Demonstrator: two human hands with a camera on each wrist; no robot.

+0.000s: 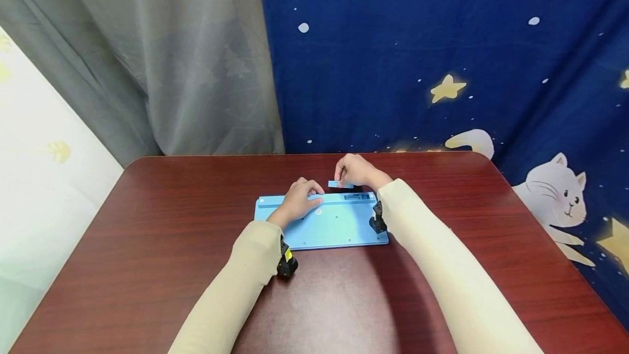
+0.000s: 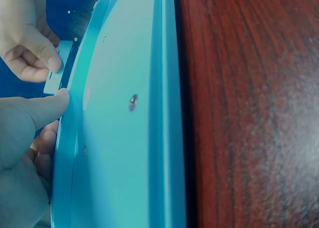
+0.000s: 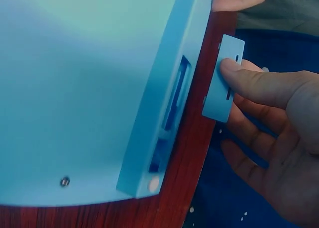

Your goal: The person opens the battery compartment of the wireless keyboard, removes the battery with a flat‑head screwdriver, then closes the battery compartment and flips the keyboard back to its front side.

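Observation:
A light blue keyboard [image 1: 344, 228] lies underside up on the table, its raised bar along the far side. My left hand [image 1: 297, 201] grips that bar near its middle, thumb on top and fingers curled behind the far edge. Just beyond the bar, my right hand [image 1: 357, 171] pinches a small blue battery cover [image 3: 222, 88], the thumb flat on its face. The cover is held apart from the keyboard. In the right wrist view, an uncovered battery compartment [image 3: 175, 101] shows as a dark slot near the bar's right end.
The reddish-brown wooden table [image 1: 147, 266] extends around the keyboard, its far edge close behind my right hand. Grey [image 1: 196, 70] and blue star-patterned curtains [image 1: 373, 70] hang behind it. Small screws [image 3: 65, 181] dot the keyboard's underside.

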